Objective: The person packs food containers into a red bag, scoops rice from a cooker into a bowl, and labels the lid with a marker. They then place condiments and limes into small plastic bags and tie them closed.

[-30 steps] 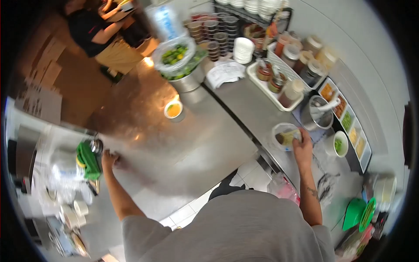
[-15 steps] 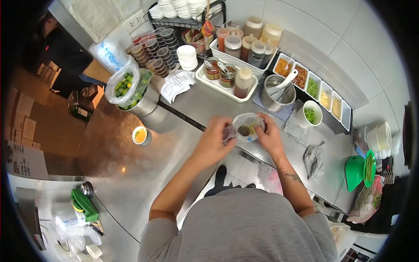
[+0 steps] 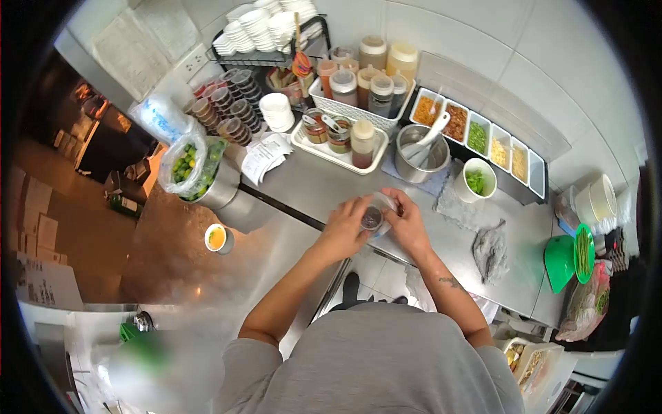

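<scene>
Over the counter's front edge, both my hands are close together. My left hand [image 3: 346, 229] is closed around a small clear sauce cup [image 3: 372, 219] with dark contents. A thin clear plastic bag [image 3: 383, 201] shows just behind the cup, its rim pinched by the fingers of my right hand [image 3: 407, 222]. The cup overlaps the bag's mouth in this view, and what lies inside the bag is mostly hidden. To the right stands a white cup of green leaves [image 3: 476, 181].
Behind my hands are a metal pot [image 3: 422, 160] with ladles and a white tray [image 3: 329, 147] of jars. Topping containers [image 3: 477, 136] line the back wall. On the left sit a cup of orange liquid [image 3: 216, 239] and a metal bucket of limes [image 3: 222, 190]. A grey cloth [image 3: 489, 252] lies right.
My left hand has brought the sauce cup from beside the bag to over its mouth, and my hands are closer together. The view has shifted slightly.
</scene>
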A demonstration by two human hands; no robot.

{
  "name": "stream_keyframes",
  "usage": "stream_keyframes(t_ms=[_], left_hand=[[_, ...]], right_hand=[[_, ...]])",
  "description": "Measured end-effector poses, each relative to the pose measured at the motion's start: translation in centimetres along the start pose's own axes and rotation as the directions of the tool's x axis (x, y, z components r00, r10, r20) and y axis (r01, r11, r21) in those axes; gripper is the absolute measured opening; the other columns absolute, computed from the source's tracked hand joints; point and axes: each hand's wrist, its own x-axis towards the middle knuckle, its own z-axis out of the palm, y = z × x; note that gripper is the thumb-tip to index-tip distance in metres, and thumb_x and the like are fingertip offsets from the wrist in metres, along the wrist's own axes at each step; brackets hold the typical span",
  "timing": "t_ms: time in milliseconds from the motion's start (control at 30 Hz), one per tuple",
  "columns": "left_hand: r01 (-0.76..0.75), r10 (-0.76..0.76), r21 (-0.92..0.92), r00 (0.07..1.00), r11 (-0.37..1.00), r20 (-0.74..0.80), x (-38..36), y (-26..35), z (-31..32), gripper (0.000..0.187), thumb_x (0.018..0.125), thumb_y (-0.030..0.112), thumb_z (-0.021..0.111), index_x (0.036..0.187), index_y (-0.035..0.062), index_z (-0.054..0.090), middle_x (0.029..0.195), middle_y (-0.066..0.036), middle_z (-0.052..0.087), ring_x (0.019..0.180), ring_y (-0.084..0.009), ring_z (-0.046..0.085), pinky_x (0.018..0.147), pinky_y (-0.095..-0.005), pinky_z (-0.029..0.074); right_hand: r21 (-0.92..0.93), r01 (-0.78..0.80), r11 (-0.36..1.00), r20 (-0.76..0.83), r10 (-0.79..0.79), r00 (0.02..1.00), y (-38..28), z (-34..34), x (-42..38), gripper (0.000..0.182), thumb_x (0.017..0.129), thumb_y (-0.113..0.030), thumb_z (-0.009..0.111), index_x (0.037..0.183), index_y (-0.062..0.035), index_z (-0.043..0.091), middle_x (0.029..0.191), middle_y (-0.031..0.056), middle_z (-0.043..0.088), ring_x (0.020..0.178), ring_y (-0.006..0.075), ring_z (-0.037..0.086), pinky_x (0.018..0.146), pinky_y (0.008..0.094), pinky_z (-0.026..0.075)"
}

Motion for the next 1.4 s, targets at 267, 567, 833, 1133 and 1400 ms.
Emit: stream_keyframes(t_ms=[267,567,833,1133,1400], left_hand=[[0.066,-0.116,-0.146,0.922,0.987,-0.368,-0.6,-6.5,-13.1,0.030,0.080,0.006,0.055,0.110,0.0036,0.057,0.112,-0.018,0.054,0.101,-0.0302,0.056,0.086,-0.0376,0.045],[0.706,-0.527,0.419,0.707,0.571,-0.472,-5.6,-21.8,-28.4,0.033,0.072,0.012,0.057,0.104,0.0069,0.064,0.109,-0.019,0.062,0.102,-0.0356,0.058,0.087,-0.0424,0.046],[0.698,-0.509,0.559,0.713,0.448,-0.482,-3.2,-21.2,-28.7,0.032,0.074,0.013,0.057,0.102,0.0015,0.064,0.107,-0.021,0.062,0.103,-0.0356,0.058,0.088,-0.0429,0.046],[0.602,-0.386,0.586,0.798,0.543,-0.462,-4.6,-23.7,-29.3,0.030,0.068,0.013,0.064,0.091,-0.0057,0.062,0.086,-0.026,0.062,0.085,-0.0385,0.062,0.075,-0.0426,0.047],[0.154,-0.290,-0.289,0.803,0.945,-0.520,-2.6,-7.7,-20.3,0.026,0.074,0.006,0.063,0.100,0.0028,0.060,0.077,-0.003,0.061,0.065,-0.0134,0.056,0.059,-0.0270,0.046]], right_hand=[[-0.159,-0.020,0.987,-0.004,0.020,1.000,-1.4,-1.0,0.2,0.042,0.081,0.000,0.059,0.122,-0.0029,0.053,0.082,-0.0046,0.047,0.072,0.0053,0.042,0.065,0.0180,0.036],[-0.021,-0.089,0.996,-0.032,0.088,0.996,-2.1,-1.1,-0.6,0.039,0.083,-0.005,0.060,0.121,-0.0022,0.054,0.089,-0.0012,0.047,0.071,0.0061,0.042,0.064,0.0192,0.038],[-0.069,-0.076,0.995,-0.043,0.074,0.996,-1.7,-1.0,-0.5,0.038,0.085,-0.009,0.059,0.121,-0.0017,0.053,0.098,0.0038,0.052,0.076,0.0099,0.050,0.063,0.0236,0.044],[0.093,-0.184,0.979,-0.082,0.191,0.978,-1.5,-1.0,-1.2,0.031,0.083,-0.009,0.062,0.111,0.0013,0.054,0.086,0.0024,0.055,0.070,0.0088,0.050,0.061,0.0230,0.043],[0.122,-0.281,0.952,-0.079,0.291,0.953,-1.4,-1.3,-0.6,0.020,0.087,-0.015,0.058,0.101,-0.0018,0.056,0.080,0.0005,0.058,0.068,0.0082,0.054,0.057,0.0229,0.044]])
